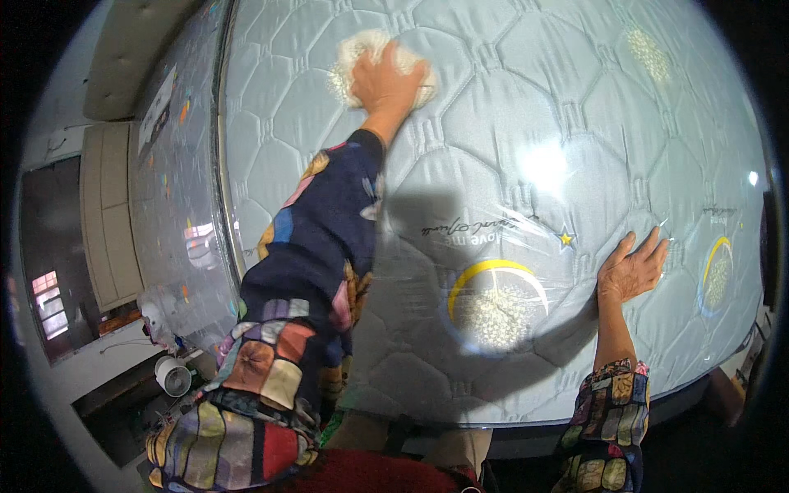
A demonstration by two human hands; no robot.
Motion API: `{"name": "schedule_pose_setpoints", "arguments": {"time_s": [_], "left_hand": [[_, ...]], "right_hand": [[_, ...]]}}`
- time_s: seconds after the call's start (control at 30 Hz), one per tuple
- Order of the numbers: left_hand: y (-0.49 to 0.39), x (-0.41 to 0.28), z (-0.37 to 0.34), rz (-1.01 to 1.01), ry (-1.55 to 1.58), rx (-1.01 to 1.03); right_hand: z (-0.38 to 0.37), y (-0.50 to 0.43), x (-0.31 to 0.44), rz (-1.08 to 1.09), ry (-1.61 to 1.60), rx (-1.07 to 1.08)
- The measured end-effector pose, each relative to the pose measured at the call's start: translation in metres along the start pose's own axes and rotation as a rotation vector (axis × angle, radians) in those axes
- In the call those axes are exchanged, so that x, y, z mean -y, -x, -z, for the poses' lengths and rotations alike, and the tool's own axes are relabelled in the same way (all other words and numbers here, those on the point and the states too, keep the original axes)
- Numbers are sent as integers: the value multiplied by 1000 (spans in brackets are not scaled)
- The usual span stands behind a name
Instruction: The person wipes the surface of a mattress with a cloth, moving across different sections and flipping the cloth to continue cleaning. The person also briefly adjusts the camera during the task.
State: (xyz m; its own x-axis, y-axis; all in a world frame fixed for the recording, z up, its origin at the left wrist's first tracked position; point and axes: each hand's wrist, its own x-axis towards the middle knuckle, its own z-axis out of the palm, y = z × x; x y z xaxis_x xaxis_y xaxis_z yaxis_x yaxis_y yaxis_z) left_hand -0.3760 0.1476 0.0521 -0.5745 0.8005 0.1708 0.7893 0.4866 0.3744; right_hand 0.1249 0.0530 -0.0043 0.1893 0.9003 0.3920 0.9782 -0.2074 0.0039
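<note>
A quilted mattress in clear plastic wrap lies before me, printed with a yellow and blue ring, flower clusters, a star and some script. My left hand presses a whitish cloth against its upper left part, fingers spread over the cloth. Near the right side, my right hand rests on the plastic with fingers apart and holds nothing. Both arms wear patterned sleeves.
Left of the mattress edge stands another plastic-covered panel with coloured marks. Beyond it are a beige padded board, a dark panel with window reflections, and a white cylindrical object lower left.
</note>
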Motion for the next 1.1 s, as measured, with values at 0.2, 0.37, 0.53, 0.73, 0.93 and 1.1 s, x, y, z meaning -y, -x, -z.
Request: {"name": "schedule_pose_setpoints", "arguments": {"time_s": [0.2, 0.37, 0.53, 0.73, 0.93, 1.1], "left_hand": [[60, -93, -31, -537, 63, 32], [160, -107, -3, -874, 101, 216], [275, -94, 49, -1199, 313, 592], [264, -47, 50, -1179, 269, 397], [97, -3, 43, -782, -155, 146], [12, -24, 46, -37, -89, 304]], "right_hand": [[-1, -1, 0, -27, -40, 7], [-2, 0, -2, -3, -44, -6], [-1, -2, -1, -28, -22, 25], [-1, -7, -2, -23, -25, 22], [-5, -7, -5, -26, -25, 17], [-7, -8, -5, -32, -16, 8]]}}
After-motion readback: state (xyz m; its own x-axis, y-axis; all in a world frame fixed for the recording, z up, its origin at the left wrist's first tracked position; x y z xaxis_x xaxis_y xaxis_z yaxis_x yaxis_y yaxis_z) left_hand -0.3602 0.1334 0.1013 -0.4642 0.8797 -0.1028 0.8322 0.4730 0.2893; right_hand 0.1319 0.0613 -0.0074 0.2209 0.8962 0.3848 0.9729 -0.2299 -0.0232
